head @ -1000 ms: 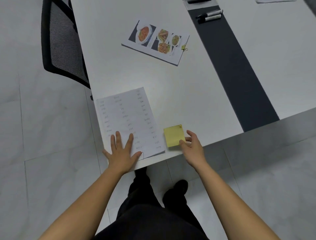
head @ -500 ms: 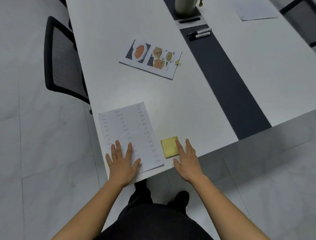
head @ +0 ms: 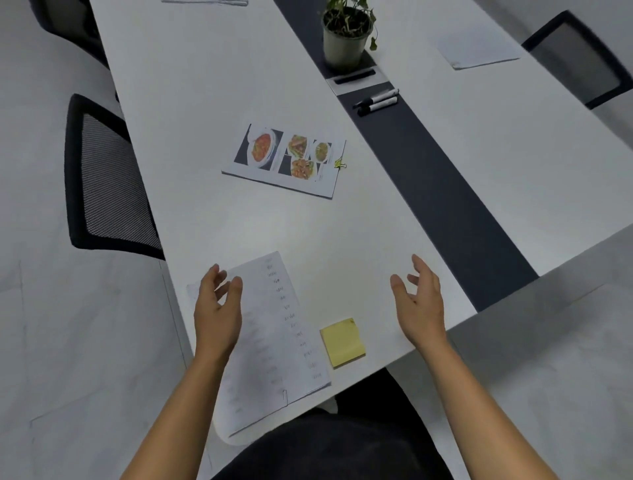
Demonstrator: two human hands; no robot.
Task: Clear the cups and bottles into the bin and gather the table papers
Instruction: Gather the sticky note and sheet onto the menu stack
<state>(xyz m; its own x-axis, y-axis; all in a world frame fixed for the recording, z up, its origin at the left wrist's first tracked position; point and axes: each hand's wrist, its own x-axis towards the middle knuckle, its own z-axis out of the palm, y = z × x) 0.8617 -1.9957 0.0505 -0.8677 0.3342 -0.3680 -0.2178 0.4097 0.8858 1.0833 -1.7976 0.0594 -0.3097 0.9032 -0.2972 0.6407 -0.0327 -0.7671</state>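
Note:
A printed list sheet held by a paper clip lies at the near edge of the white table. A yellow sticky-note pad rests just right of it. A clipped sheet with food photos lies farther up the table, and another white paper sits at the far right. My left hand hovers over the list sheet's left part, fingers apart, holding nothing. My right hand is raised right of the pad, open and empty. No cups or bottles are in sight.
A potted plant stands on the table's dark centre strip, with two markers just in front of it. Black mesh chairs stand at the left and far right. Another paper shows at the top edge.
Both hands have lifted off the list sheet and the sticky pad and now hover with fingers spread. The view has tilted up, bringing the plant and far papers into sight.

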